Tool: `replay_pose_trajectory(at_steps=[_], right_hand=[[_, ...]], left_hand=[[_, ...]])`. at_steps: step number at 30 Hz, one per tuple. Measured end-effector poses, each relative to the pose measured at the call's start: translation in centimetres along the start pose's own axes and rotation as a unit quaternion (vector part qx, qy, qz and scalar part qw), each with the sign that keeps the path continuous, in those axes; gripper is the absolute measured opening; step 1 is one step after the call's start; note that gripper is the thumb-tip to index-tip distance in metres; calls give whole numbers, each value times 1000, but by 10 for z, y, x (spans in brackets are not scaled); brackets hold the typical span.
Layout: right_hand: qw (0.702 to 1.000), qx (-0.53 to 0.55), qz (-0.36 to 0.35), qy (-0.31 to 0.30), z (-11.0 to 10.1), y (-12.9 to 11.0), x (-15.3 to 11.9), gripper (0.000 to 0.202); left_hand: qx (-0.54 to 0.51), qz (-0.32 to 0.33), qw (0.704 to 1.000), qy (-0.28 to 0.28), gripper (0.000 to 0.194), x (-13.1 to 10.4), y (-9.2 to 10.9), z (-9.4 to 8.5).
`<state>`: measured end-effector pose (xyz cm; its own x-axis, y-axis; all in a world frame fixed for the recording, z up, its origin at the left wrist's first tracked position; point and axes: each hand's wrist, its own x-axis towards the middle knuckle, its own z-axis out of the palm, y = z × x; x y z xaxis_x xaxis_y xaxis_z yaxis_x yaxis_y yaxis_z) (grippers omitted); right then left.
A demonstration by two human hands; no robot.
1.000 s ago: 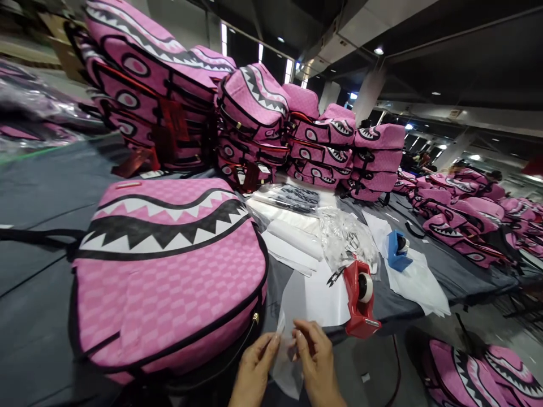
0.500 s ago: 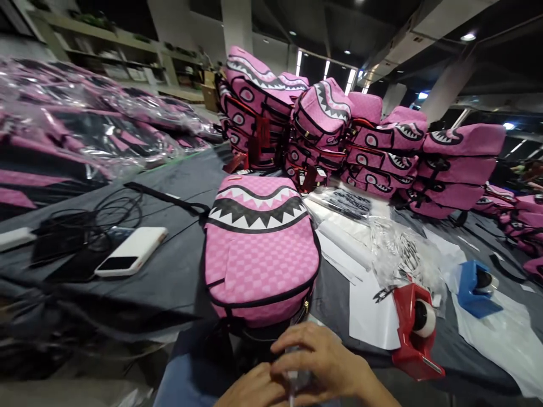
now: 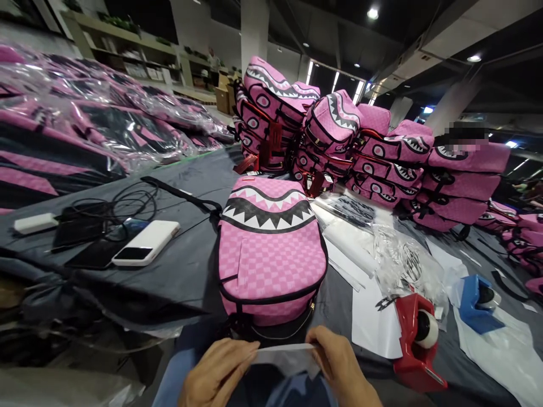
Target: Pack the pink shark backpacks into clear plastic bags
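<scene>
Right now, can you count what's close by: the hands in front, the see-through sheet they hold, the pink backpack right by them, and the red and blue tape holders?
Hands, left hand and right hand: 2
See-through sheet: 1
Pink backpack: 1
Red tape holder: 1
Blue tape holder: 1
Total: 6

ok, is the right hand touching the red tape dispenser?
No, the right hand grips one end of a see-through sheet, apart from the red tape dispenser.

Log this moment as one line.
left hand: pinching translucent sheet | right hand: pinching its other end | pink backpack: on table, beyond hands
</scene>
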<state>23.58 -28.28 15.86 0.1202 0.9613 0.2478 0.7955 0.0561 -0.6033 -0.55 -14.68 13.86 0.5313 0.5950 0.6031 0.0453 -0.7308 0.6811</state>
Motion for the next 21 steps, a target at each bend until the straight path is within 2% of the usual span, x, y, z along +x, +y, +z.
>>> replay_pose_trajectory(at_steps=[2,4,5,7,9,12,15,18,21], right_hand=[[1000,-8,2,26,13,6,-1,25],[998,-20,-36,45,22,13,0,24],[996,-28,-66,50,24,15,3,25],[985,-70,-143,58,25,18,10,33],[966,-143,-209,48,23,20,19,40],[944,-229,-237,11,19,21,28,42],[940,-247,-234,-5,18,21,30,40],[939,-255,-232,-8,18,18,29,37],[941,-258,-220,-17,20,15,31,34]], left_hand=[[-33,-137,990,21,25,1,-8,7],[-32,-230,972,48,39,6,-15,14],[-18,-247,967,67,45,9,-19,17],[24,-238,965,109,54,17,-27,20],[63,-206,968,130,55,20,-33,22],[131,-150,963,180,46,13,-33,23],[191,-10,959,209,23,3,-19,30],[153,139,969,133,22,5,-2,44],[96,192,976,49,20,21,3,53]])
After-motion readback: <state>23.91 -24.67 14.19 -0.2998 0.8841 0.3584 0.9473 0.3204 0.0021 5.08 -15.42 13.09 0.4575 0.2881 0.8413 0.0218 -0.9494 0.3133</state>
